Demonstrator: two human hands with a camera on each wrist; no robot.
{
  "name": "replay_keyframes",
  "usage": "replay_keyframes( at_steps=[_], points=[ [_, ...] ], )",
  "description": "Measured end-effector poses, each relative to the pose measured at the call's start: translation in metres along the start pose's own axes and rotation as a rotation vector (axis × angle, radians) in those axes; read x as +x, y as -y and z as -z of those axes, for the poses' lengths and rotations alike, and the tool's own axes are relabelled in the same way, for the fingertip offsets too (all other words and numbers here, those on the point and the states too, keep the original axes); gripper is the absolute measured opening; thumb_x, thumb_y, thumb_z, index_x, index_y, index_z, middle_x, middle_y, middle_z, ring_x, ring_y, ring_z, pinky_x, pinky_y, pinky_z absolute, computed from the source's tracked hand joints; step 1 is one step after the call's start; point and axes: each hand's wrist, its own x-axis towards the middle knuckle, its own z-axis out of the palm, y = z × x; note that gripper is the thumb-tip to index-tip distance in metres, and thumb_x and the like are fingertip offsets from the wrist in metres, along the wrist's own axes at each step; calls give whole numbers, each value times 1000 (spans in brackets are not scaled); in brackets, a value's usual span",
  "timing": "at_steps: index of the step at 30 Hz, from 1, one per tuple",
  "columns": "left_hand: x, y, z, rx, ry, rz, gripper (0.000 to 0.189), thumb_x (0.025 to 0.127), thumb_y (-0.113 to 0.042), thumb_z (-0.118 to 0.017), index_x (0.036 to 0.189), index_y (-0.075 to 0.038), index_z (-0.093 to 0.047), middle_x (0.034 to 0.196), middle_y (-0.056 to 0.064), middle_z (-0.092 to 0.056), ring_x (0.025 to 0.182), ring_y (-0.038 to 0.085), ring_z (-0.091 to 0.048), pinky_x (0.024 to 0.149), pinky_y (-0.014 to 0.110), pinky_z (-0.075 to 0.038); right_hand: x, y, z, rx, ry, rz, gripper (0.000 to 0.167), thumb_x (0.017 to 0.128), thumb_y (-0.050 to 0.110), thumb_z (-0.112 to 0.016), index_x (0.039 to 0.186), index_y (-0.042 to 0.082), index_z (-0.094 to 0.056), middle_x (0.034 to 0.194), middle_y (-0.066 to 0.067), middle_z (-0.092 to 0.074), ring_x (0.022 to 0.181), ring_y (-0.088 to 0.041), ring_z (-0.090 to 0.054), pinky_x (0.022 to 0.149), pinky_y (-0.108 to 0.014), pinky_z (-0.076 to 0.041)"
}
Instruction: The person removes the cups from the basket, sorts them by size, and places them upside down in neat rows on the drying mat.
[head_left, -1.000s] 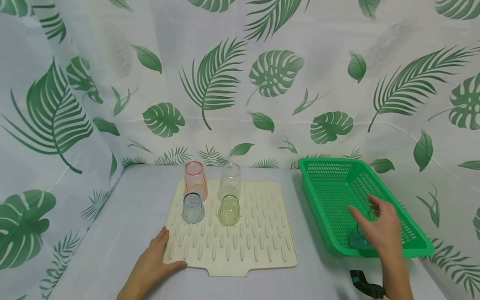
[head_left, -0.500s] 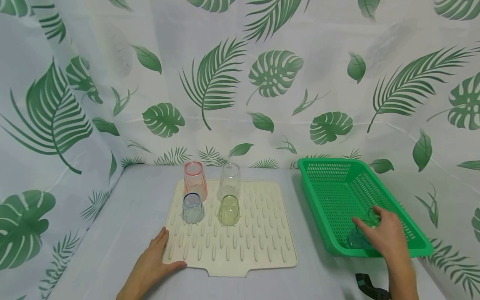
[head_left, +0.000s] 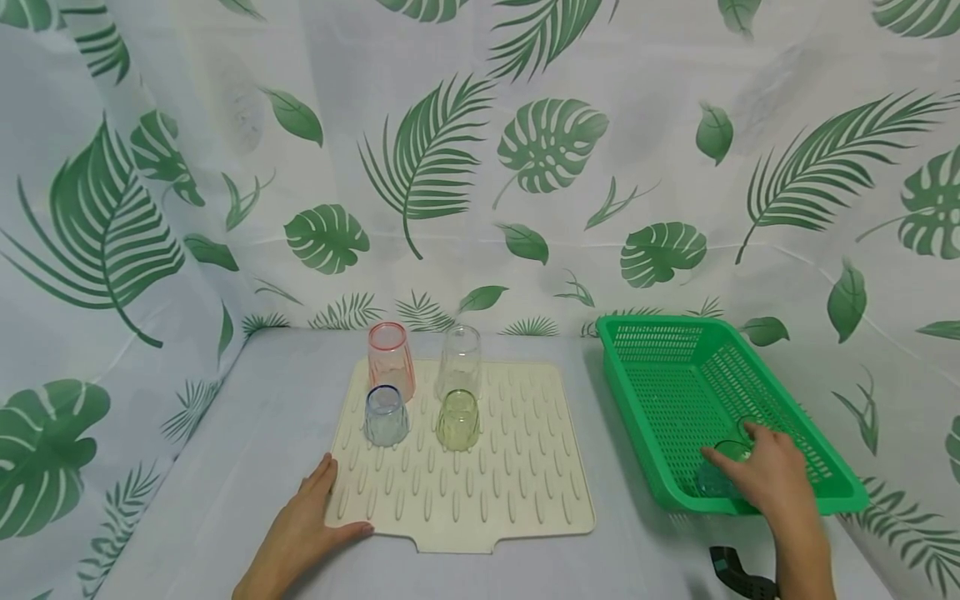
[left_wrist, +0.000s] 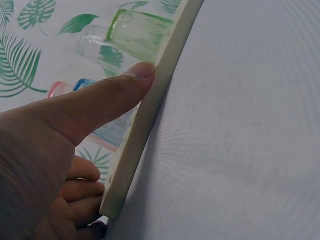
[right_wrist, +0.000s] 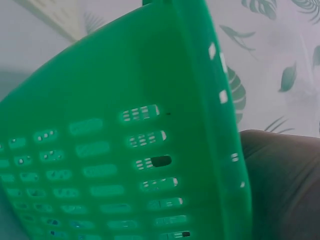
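Note:
My left hand [head_left: 296, 521] rests at the near left corner of a cream ridged drying mat [head_left: 525, 500]. In the left wrist view its straight thumb [left_wrist: 115, 90] presses along the mat's front edge, with the fingers at the side edge. My right hand [head_left: 776, 471] reaches into the green plastic basket [head_left: 637, 450], thumb and fingers round the rim of a bluish glass [head_left: 716, 483]. A second glass rim [head_left: 745, 423] shows just beyond the fingers. From the right wrist, the basket wall [right_wrist: 165, 75] hides the fingertips and both glasses.
On the mat stand a tall red-rimmed glass [head_left: 392, 362], a tall clear glass [head_left: 461, 358], a short blue-rimmed glass [head_left: 386, 421] and a short yellow-green glass [head_left: 457, 425]. A leaf-patterned curtain [head_left: 570, 50] hangs behind the table.
My right hand has lowered into the basket, and its thumb and fingers have come down to the bluish glass's rim. The left hand and the glasses on the mat have stayed put.

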Motion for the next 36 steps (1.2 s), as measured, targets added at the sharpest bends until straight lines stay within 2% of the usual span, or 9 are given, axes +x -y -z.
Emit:
replay_keyframes(
  at_steps=[7,16,21,28,36],
  points=[
    [0,-1,0,8,4,4,124,68,-63,-83,152,11,-30,161,30,-26,145,54,-29,113,66,-35,2,-2,-1,-11,21,21,93,90,43,-69,139,-25,-31,135,-54,-26,120,-73,-28,97,-80,-33],
    [0,-1,1,12,6,7,124,68,-64,-83,152,11,-29,161,30,-25,145,54,-29,113,66,-35,2,-1,-6,9,-4,30,90,84,32,-76,138,-25,-32,133,-54,-27,120,-73,-27,96,-81,-32],
    [0,-2,1,16,3,2,124,68,-64,-82,152,11,-29,161,30,-25,144,54,-29,112,66,-36,1,3,-8,6,3,36,98,83,41,-77,138,-26,-32,133,-54,-26,120,-71,-26,96,-79,-33],
    [0,-2,1,16,2,1,123,68,-63,-82,151,11,-30,160,30,-26,144,54,-30,112,67,-35,2,6,-7,-4,79,59,110,82,56,-75,139,-27,-30,133,-54,-25,119,-68,-28,94,-78,-37],
    [-1,0,1,10,-7,-11,122,69,-62,-83,151,11,-31,160,30,-27,144,54,-30,112,67,-36,3,8,-6,-25,161,59,115,79,57,-77,140,-27,-27,132,-54,-31,121,-68,-34,98,-76,-39]
  ],
)
